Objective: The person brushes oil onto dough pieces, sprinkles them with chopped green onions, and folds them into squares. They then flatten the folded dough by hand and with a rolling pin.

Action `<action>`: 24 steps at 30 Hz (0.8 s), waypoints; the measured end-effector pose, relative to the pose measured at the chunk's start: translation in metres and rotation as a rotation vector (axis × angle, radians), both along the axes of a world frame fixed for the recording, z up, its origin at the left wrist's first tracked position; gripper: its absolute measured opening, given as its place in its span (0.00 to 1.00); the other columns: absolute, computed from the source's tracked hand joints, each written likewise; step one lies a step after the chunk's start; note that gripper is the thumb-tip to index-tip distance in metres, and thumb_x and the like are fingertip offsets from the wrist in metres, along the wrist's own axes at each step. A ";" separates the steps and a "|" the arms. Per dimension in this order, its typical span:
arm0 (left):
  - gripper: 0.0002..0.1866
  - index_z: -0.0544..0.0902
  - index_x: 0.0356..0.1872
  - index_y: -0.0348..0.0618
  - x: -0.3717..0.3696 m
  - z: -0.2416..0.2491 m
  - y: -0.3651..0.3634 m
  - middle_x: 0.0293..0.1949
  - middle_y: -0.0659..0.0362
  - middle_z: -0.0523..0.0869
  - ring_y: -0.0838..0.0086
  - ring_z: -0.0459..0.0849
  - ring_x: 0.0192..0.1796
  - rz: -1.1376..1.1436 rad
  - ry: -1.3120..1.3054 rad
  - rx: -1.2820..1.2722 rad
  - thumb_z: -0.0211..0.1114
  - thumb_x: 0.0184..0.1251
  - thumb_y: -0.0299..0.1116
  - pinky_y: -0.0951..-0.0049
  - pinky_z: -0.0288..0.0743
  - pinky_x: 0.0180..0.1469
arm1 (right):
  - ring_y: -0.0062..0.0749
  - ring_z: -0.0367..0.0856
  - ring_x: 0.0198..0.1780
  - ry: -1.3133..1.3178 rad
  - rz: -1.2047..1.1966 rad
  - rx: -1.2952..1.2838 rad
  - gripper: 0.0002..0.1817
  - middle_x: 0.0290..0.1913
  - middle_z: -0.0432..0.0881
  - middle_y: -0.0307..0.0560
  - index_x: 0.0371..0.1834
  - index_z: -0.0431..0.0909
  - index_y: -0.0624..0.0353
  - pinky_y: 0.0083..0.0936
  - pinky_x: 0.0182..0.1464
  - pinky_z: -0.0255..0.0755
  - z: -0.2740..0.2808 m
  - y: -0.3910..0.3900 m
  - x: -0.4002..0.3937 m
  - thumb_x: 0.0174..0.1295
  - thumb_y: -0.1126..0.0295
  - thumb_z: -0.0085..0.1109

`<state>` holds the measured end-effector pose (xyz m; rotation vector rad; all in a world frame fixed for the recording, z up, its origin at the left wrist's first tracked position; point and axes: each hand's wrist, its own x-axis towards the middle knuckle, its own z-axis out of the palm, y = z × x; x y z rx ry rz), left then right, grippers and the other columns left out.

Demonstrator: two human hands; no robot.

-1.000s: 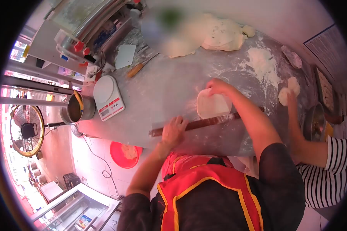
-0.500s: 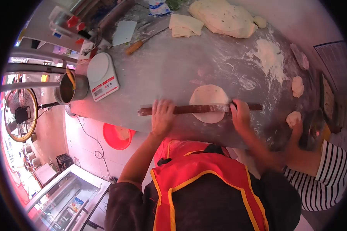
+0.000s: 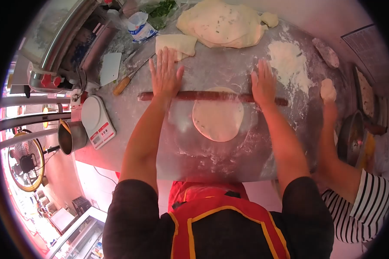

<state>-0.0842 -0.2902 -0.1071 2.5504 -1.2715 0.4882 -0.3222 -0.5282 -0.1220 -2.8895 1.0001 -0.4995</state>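
A dark wooden rolling pin [image 3: 190,96] lies across the far part of a flat round of dough [image 3: 218,118] on the floured grey worktop [image 3: 129,110]. Over the pin's left part, my left hand [image 3: 165,75] lies flat with its fingers stretched forward, their tips near a folded sheet of dough [image 3: 183,44]. My right hand [image 3: 263,84] rests on the pin's right part, just right of the dough round, fingers extended. Neither hand is wrapped round the pin.
A large dough mass [image 3: 222,23] and loose flour [image 3: 287,60] lie at the back. On the left are a scale [image 3: 97,121], a metal pot [image 3: 72,137] and a wooden-handled tool [image 3: 122,86]. At right, a co-worker's hand [image 3: 328,96] touches a dough piece [image 3: 327,88].
Both my hands have moved forward over the pin, fingers now stretched out. The pin has moved toward the dough's far edge. The view has shifted, and the co-worker's hand is at the farther dough piece.
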 end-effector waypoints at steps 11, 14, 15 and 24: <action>0.33 0.66 0.69 0.34 -0.073 -0.011 0.116 0.73 0.46 0.62 0.56 0.57 0.76 -0.121 0.448 0.031 0.61 0.67 0.42 0.49 0.48 0.75 | 0.49 0.59 0.74 0.065 0.063 0.096 0.31 0.74 0.61 0.58 0.71 0.61 0.63 0.54 0.74 0.47 0.016 0.093 -0.113 0.69 0.59 0.51; 0.31 0.66 0.69 0.37 -0.097 0.002 0.119 0.71 0.46 0.66 0.55 0.59 0.76 -0.016 0.261 0.128 0.55 0.70 0.45 0.48 0.46 0.76 | 0.50 0.58 0.74 0.099 0.070 0.129 0.32 0.74 0.60 0.58 0.72 0.61 0.63 0.56 0.74 0.45 0.015 0.110 -0.122 0.68 0.59 0.52; 0.34 0.64 0.70 0.36 -0.114 0.003 0.142 0.73 0.45 0.63 0.52 0.57 0.76 -0.046 0.300 0.143 0.57 0.68 0.45 0.48 0.45 0.76 | 0.50 0.57 0.74 0.109 0.101 0.141 0.32 0.74 0.59 0.58 0.72 0.60 0.63 0.56 0.74 0.45 0.014 0.124 -0.139 0.68 0.59 0.52; 0.38 0.60 0.73 0.37 -0.127 -0.006 0.157 0.75 0.48 0.59 0.55 0.54 0.77 0.010 0.315 0.178 0.57 0.68 0.50 0.44 0.43 0.75 | 0.50 0.59 0.74 0.071 0.139 0.132 0.35 0.74 0.60 0.56 0.74 0.57 0.62 0.56 0.74 0.46 0.010 0.129 -0.144 0.67 0.58 0.52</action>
